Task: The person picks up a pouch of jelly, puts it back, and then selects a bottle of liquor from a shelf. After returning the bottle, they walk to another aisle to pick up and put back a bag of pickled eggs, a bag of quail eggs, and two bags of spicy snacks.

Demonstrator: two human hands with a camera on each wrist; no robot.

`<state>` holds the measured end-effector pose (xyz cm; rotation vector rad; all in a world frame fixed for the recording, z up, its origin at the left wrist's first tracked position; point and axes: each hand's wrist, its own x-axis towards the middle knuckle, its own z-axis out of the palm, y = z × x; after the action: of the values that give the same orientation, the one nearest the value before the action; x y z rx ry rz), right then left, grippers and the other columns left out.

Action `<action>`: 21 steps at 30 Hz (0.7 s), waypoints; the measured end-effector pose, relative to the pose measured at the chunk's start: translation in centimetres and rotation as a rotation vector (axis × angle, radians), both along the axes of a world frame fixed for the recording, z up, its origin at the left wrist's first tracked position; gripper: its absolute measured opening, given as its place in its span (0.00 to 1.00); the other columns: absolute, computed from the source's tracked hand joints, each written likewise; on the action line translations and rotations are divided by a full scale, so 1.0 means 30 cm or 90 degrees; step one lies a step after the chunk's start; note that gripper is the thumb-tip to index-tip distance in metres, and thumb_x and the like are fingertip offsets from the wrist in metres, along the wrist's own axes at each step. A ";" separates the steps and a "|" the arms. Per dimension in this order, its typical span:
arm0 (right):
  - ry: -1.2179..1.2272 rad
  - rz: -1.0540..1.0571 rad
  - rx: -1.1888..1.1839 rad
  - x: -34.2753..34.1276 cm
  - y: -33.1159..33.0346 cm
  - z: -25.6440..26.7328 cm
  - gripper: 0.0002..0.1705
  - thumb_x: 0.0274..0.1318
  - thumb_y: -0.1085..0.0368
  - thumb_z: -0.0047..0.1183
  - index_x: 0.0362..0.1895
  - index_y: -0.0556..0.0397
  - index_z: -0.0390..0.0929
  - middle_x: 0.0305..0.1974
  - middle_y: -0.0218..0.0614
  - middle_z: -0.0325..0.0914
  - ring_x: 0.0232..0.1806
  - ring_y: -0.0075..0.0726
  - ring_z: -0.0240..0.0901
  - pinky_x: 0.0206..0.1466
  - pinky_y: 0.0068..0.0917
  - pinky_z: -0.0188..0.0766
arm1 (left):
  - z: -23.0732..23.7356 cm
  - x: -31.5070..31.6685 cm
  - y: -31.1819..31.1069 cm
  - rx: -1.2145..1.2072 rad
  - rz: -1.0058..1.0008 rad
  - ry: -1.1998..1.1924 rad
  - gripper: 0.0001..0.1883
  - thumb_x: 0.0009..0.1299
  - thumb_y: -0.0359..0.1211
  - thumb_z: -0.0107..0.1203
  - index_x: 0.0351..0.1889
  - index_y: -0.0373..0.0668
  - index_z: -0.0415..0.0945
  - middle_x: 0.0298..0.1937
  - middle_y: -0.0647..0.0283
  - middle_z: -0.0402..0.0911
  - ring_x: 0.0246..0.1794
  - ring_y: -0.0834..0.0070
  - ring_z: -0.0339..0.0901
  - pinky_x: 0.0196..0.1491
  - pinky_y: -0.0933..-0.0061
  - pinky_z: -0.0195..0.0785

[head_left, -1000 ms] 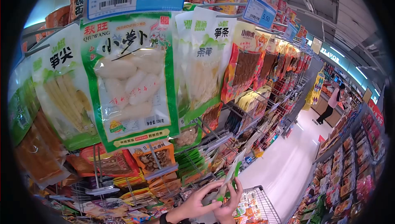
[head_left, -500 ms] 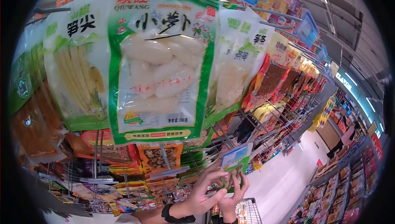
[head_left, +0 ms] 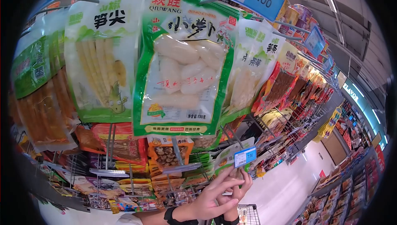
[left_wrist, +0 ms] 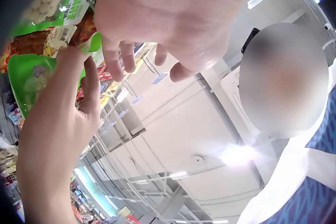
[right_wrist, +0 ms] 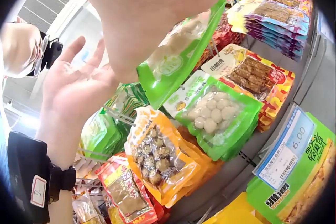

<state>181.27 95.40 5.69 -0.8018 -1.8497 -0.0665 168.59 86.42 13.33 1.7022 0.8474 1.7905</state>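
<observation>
In the head view both hands are close together at the lower middle, beside a green-and-white food packet (head_left: 225, 154). A blue price tag (head_left: 245, 156) overlaps the packet's front. My right hand (left_wrist: 58, 108) has its fingers bent at the packet's green edge and holds it; pale pieces show inside the packet (right_wrist: 181, 58) in the right wrist view. My left hand (head_left: 215, 196) crosses in front of the right one, its fingers loosely extended and nothing in its grasp. From the right wrist view, the right fingertips are hidden behind the wrist.
A large green-framed radish packet (head_left: 186, 68) hangs close in front, between bamboo-shoot packets (head_left: 99, 59). Metal hooks with more snack packs fill the rack below. A wire cart (head_left: 250, 214) is under the hands, and an aisle floor (head_left: 289, 179) runs to the right.
The packet, first tilted edge-on between both hands, has turned so its front and the price tag face me. The left hand's fingers have loosened from it. The head view has shifted left.
</observation>
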 end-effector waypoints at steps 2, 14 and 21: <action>0.001 0.012 0.009 -0.005 -0.008 0.015 0.28 0.47 0.49 0.67 0.53 0.47 0.84 0.65 0.51 0.67 0.66 0.68 0.59 0.65 0.63 0.61 | 0.005 -0.005 -0.009 -0.004 0.001 0.016 0.27 0.72 0.33 0.63 0.69 0.39 0.72 0.81 0.36 0.50 0.77 0.53 0.63 0.66 0.58 0.71; 0.005 -0.035 0.017 -0.046 -0.026 0.021 0.24 0.51 0.52 0.65 0.53 0.45 0.87 0.65 0.51 0.68 0.66 0.67 0.60 0.66 0.62 0.60 | 0.030 -0.019 -0.060 -0.048 0.010 0.053 0.28 0.73 0.36 0.62 0.71 0.43 0.73 0.83 0.39 0.47 0.82 0.48 0.54 0.71 0.55 0.64; 0.003 -0.026 -0.049 -0.065 -0.032 0.047 0.25 0.52 0.55 0.64 0.56 0.42 0.87 0.66 0.47 0.69 0.67 0.67 0.60 0.68 0.61 0.59 | 0.015 -0.018 -0.106 -0.062 0.038 0.113 0.28 0.73 0.39 0.62 0.70 0.45 0.74 0.84 0.43 0.48 0.80 0.50 0.59 0.71 0.55 0.64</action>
<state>179.31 94.45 7.10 -0.8920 -1.8402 -0.0189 168.04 83.25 13.78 1.8081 1.0528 1.6256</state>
